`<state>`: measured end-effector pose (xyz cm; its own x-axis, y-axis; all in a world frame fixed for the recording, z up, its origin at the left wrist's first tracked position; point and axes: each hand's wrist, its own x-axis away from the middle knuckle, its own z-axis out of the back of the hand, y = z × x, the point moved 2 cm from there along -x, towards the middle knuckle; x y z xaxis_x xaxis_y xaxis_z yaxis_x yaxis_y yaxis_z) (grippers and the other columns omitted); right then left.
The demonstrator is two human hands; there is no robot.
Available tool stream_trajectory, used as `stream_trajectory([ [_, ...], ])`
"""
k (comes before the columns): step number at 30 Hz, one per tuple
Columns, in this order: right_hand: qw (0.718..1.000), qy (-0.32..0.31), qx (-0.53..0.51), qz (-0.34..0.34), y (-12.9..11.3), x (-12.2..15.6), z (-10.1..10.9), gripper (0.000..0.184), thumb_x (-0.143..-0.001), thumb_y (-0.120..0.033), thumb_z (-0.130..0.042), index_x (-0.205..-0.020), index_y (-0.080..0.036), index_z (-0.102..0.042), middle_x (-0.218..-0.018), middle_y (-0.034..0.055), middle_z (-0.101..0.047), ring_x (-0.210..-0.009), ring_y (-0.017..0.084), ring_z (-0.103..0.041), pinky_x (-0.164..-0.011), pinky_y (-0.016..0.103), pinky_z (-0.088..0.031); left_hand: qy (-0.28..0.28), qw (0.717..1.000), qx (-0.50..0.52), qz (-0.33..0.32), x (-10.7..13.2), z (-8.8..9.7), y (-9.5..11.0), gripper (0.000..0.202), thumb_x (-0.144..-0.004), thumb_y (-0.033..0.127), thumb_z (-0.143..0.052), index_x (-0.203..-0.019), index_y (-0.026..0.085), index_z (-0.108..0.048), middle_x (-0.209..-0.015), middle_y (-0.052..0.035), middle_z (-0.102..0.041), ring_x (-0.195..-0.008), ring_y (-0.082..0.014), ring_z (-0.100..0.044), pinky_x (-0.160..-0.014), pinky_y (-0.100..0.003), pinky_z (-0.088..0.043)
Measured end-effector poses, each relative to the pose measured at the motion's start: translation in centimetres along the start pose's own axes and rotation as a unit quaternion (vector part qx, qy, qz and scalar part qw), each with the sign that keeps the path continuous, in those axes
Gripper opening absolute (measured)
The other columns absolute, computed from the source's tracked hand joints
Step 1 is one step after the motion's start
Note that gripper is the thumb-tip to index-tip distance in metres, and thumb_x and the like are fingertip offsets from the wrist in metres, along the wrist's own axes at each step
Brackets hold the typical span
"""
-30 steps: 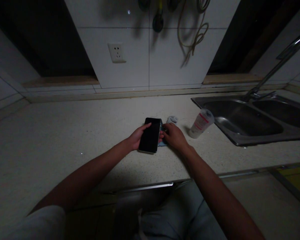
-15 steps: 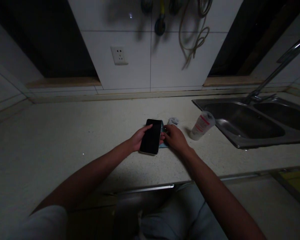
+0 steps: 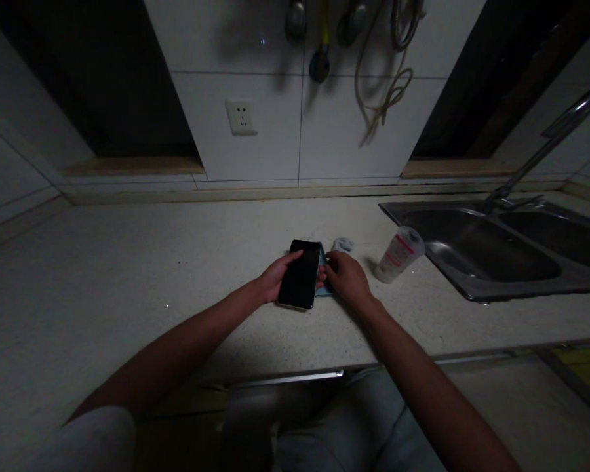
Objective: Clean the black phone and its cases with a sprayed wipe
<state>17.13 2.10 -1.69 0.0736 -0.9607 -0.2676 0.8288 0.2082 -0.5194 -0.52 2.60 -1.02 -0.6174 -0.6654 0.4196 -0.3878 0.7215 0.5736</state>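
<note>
The left hand grips a black-screened phone over the worktop, thumb on its front, fingertips showing past its right edge. At a bluish item partly hidden by the phone, the right hand bends its fingers; whether they pinch it, I cannot tell. Rightward come a red-printed cup and a metal sink.

The phone lies in the left hand, just left of the right hand. Between phone and right hand shows a cloth, partly covered by the phone. Just beyond the right hand, a wad lies on the counter; to that hand's right stands a cup, then the sink. An outlet is on the wall beyond the left hand.
</note>
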Motion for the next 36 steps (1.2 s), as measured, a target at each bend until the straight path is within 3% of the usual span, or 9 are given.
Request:
stream_trajectory([
  [14, 0.999, 0.020, -0.030, 0.032, 0.49, -0.04, -0.15, 0.027, -0.091, -0.023, -0.055, -0.114, -0.016, -0.069, -0.107, 0.0127, -0.074, -0.097, 0.025, -0.067, -0.086, 0.037, -0.049, -0.006, 1.000, 0.011, -0.006, -0.08, 0.17, -0.09, 0.053, -0.104, 0.041, -0.039, -0.138, 0.002, -0.051, -0.097, -0.0181, -0.076, -0.084, -0.0243, -0.075, -0.092, -0.041, -0.053],
  [36, 0.997, 0.001, -0.060, 0.040, 0.44, 0.36, 0.07, 0.025, -0.093, -0.026, -0.051, -0.106, -0.018, -0.070, -0.095, 0.0084, -0.076, -0.083, 0.021, -0.068, -0.077, 0.032, -0.047, 0.001, 1.000, 0.012, 0.005, -0.36, 0.61, -0.17, 0.052, -0.102, 0.042, -0.042, -0.133, 0.002, -0.054, -0.095, -0.0189, -0.076, -0.085, -0.0247, -0.076, -0.090, -0.040, -0.055],
])
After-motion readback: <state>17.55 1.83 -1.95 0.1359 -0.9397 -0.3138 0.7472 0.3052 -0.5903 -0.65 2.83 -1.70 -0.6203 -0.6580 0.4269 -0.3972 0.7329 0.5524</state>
